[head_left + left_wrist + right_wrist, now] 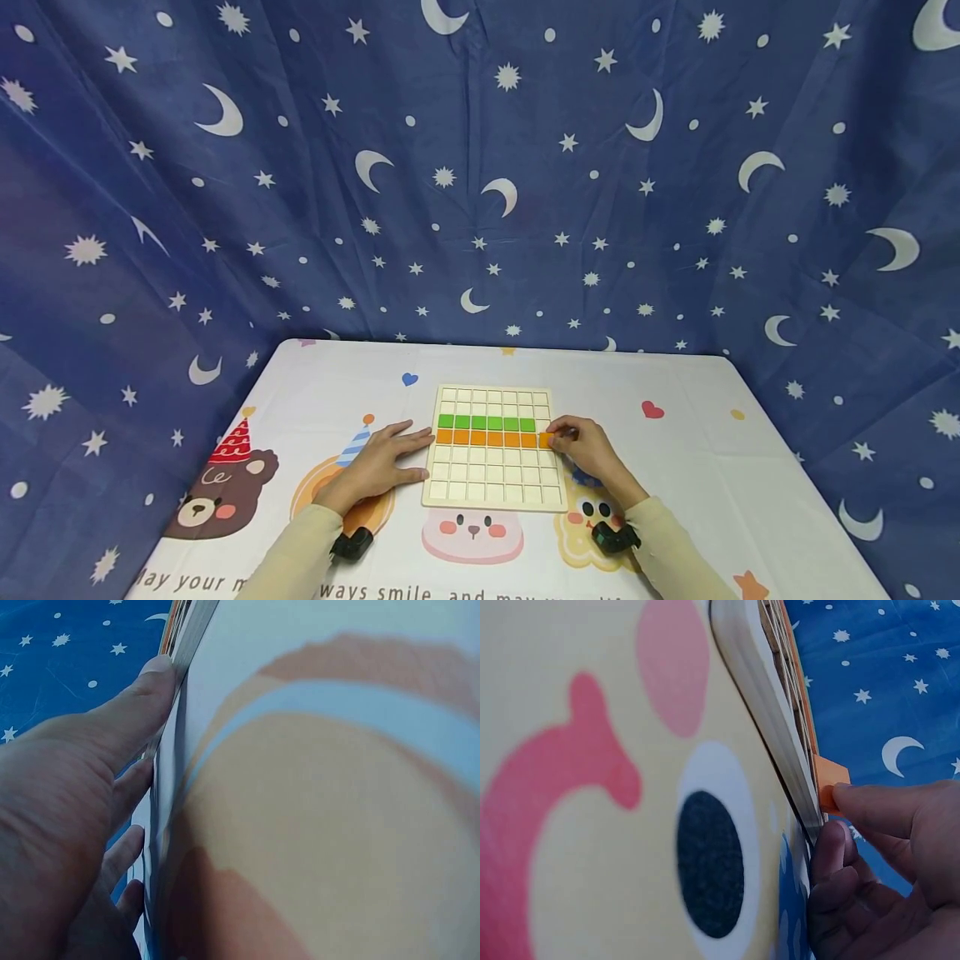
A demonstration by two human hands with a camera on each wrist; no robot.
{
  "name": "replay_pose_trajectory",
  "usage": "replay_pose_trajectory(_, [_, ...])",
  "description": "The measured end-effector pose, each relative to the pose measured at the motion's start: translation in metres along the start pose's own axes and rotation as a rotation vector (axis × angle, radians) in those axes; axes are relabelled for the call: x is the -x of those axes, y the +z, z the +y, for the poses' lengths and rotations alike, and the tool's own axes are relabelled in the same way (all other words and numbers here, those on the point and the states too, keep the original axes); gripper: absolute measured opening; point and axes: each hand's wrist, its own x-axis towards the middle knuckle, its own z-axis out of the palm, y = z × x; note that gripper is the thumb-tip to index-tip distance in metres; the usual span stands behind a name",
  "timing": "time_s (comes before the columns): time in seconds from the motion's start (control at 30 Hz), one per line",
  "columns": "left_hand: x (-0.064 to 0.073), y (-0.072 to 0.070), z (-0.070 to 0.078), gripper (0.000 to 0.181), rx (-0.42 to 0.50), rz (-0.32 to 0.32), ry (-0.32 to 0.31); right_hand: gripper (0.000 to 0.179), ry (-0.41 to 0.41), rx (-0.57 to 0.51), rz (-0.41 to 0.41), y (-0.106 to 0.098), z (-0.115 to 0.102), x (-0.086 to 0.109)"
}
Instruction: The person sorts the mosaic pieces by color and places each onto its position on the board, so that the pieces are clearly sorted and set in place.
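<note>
A cream-coloured grid board (495, 504) lies flat on the table in the head view. Several green square tiles (479, 422) fill most of one of its rows, and a row of orange tiles (477, 437) runs just below them. My right hand (592, 450) pinches one more orange tile (830, 776) between thumb and fingers, at the right end of the orange row and right over the board's edge. On the other side, my left hand (378, 462) rests with fingers spread, fingertips at the board's left edge. In the left wrist view the thumb (154, 679) reaches that edge.
A white tablecloth (600, 379) printed with cartoon animals, hearts and lettering covers the table. Behind and at both sides hangs a dark blue curtain (465, 233) with moons and stars. Bare grid squares lie above and below the two coloured rows.
</note>
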Motion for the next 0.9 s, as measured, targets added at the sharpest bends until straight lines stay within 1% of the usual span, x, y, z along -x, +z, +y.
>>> replay_pose_trajectory(0.2, [0.0002,0.0006,-0.0007,0.065,-0.001,0.012,0.013,0.012,0.014,0.041,0.013,0.0013,0.0022,-0.0006])
replay_pose_trajectory(0.43, [-0.0003,-0.0003,-0.0011,0.065,0.004,0.004,0.027,0.012,-0.023,0.057,0.008,0.0007,0.0032,-0.0005])
replay_pose_trajectory(0.73, [-0.0010,0.0005,-0.0007,0.065,0.011,-0.004,0.018,0.010,-0.006,0.066,-0.012,-0.0012,0.0039,-0.0025])
replay_pose_trajectory(0.9, [-0.0002,-0.0015,0.0013,0.064,0.009,-0.007,0.010,0.011,-0.003,0.073,-0.016,-0.0012,0.0024,-0.0024])
